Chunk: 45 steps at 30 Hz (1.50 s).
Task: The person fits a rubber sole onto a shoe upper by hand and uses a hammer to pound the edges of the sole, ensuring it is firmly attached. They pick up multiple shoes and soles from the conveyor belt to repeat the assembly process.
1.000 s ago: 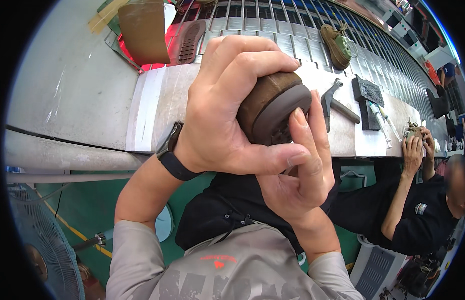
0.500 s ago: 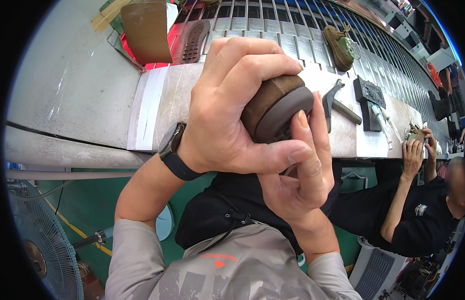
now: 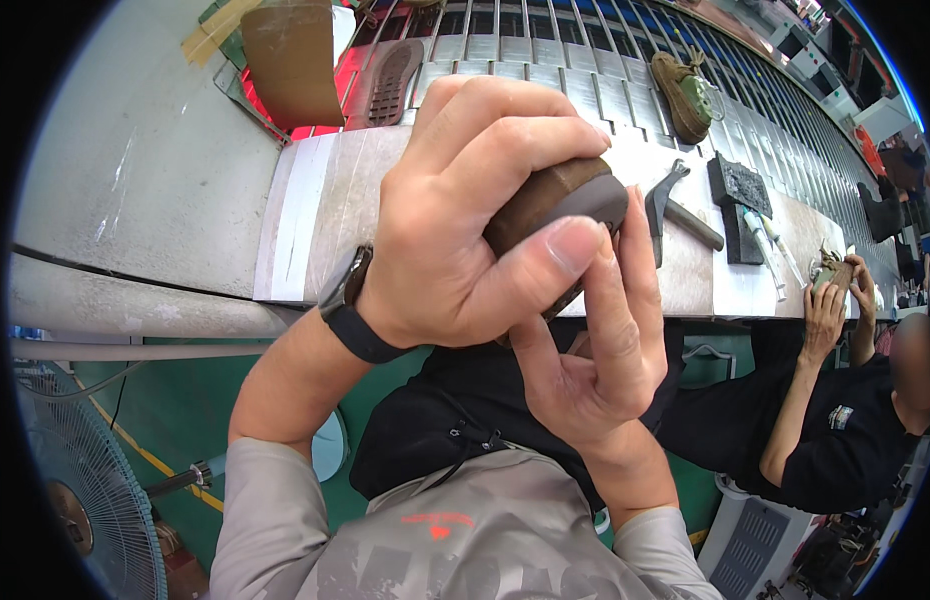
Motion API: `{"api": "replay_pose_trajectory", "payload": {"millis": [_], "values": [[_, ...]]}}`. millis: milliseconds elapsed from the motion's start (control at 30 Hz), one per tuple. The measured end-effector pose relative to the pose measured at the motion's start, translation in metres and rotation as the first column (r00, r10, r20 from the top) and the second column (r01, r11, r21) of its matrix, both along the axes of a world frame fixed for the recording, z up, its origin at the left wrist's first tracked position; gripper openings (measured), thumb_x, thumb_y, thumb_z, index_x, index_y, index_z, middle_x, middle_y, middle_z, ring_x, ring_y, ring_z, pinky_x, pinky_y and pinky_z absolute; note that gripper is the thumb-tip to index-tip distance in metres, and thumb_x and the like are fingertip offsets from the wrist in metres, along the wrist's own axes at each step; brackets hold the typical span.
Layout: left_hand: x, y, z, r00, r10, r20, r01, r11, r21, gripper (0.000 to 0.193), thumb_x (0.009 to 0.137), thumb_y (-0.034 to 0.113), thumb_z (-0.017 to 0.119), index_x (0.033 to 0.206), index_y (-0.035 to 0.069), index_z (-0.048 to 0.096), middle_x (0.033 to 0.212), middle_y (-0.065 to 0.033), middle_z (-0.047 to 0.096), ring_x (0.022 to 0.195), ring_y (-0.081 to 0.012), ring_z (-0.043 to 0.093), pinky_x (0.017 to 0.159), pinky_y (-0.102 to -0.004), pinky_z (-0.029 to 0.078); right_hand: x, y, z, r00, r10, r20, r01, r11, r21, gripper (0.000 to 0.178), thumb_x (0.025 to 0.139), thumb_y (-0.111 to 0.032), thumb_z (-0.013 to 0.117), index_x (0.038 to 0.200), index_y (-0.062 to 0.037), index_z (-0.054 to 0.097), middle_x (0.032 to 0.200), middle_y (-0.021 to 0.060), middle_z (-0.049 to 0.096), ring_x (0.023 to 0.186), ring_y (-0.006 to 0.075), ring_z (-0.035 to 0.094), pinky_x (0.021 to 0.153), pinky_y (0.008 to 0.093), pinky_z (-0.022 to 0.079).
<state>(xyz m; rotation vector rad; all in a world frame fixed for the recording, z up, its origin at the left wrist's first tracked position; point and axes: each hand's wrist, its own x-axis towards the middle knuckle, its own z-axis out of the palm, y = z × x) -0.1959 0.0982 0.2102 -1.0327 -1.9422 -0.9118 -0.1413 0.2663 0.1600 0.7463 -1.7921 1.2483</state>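
Observation:
A brown shoe [image 3: 560,187] with a dark rubber sole is between my hands, one rounded end facing up and to the right. My left hand [image 3: 475,210], with a black watch on its wrist, wraps over the shoe from the left, its thumb lying across the sole. From below and the right, my right hand [image 3: 610,340] grips the sole's edge with its fingertips. Both hands are closed on the shoe, and my fingers hide much of it. Just past my right fingertips lies a hammer [image 3: 690,220] on the bench.
A loose brown sole [image 3: 393,85] and another brown shoe [image 3: 682,98] rest on the roller conveyor [image 3: 575,70]. Black blocks [image 3: 740,205] and syringe-like tubes [image 3: 765,248] lie right of the hammer. At the right a co-worker [image 3: 835,400] handles a shoe. A fan [image 3: 90,500] stands lower left.
My left thumb has moved up and over the sole, toward my right fingertips, covering more of it. My right thumb has shifted left beneath the shoe. The shoe stays held in place.

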Motion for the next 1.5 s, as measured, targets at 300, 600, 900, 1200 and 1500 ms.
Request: {"api": "replay_pose_trajectory", "payload": {"millis": [300, 600, 900, 1200, 1500], "values": [[-0.040, 0.002, -0.027, 0.902, -0.092, 0.421, -0.041, 0.954, 0.298, 0.053, 0.117, 0.034, 0.039, 0.112, -0.006, 0.073, 0.098, -0.0098, 0.076, 0.089, -0.0115, 0.068, 0.082, -0.0264, 0.054, -0.029, 0.006, 0.002, 0.979, 0.027, 0.202, -0.048, 0.994, 0.098, 0.064, 0.081, 0.003, 0.082, 0.142, 0.0056, 0.061, 0.142, 0.0257, 0.064, 0.136, 0.0374, 0.060, 0.112, 0.0421, 0.048], [-0.045, 0.016, -0.033, 0.876, -0.121, 0.468, -0.110, 0.894, 0.435, 0.045, 0.115, 0.027, 0.048, 0.100, -0.007, 0.073, 0.084, -0.0050, 0.070, 0.079, -0.0084, 0.059, 0.069, -0.0258, 0.049, -0.039, 0.007, 0.009, 0.969, -0.041, 0.243, -0.018, 0.972, 0.235, 0.053, 0.084, -0.001, 0.081, 0.136, 0.0017, 0.069, 0.134, 0.0213, 0.071, 0.136, 0.0380, 0.060, 0.111, 0.0409, 0.047], [-0.067, 0.006, -0.059, 0.782, -0.282, 0.555, -0.137, 0.791, 0.596, 0.050, 0.114, 0.036, 0.051, 0.098, -0.005, 0.074, 0.084, -0.0050, 0.074, 0.076, -0.0079, 0.063, 0.068, -0.0256, 0.050, -0.053, 0.018, -0.019, 0.883, 0.141, 0.448, -0.247, 0.951, 0.188, 0.067, 0.087, 0.003, 0.077, 0.150, 0.0028, 0.054, 0.151, 0.0187, 0.058, 0.136, 0.0268, 0.059, 0.116, 0.0375, 0.045], [-0.068, 0.000, -0.069, 0.771, -0.299, 0.562, -0.158, 0.765, 0.624, 0.052, 0.113, 0.039, 0.053, 0.097, -0.006, 0.075, 0.083, -0.0052, 0.074, 0.074, -0.0091, 0.064, 0.067, -0.0259, 0.051, -0.055, 0.004, -0.023, 0.926, 0.146, 0.349, -0.199, 0.973, 0.121, 0.057, 0.083, 0.000, 0.075, 0.139, -0.0044, 0.067, 0.132, 0.0198, 0.071, 0.129, 0.0457, 0.062, 0.110, 0.0465, 0.049], [-0.063, 0.003, -0.060, 0.833, -0.044, 0.552, -0.280, 0.826, 0.489, 0.050, 0.112, 0.038, 0.054, 0.096, -0.005, 0.074, 0.078, -0.0109, 0.073, 0.073, -0.0126, 0.064, 0.067, -0.0306, 0.051, -0.047, 0.000, -0.007, 0.932, -0.060, 0.358, -0.097, 0.909, 0.405, 0.054, 0.088, 0.002, 0.071, 0.141, -0.0009, 0.066, 0.141, 0.0240, 0.065, 0.137, 0.0348, 0.059, 0.115, 0.0410, 0.043]]}}
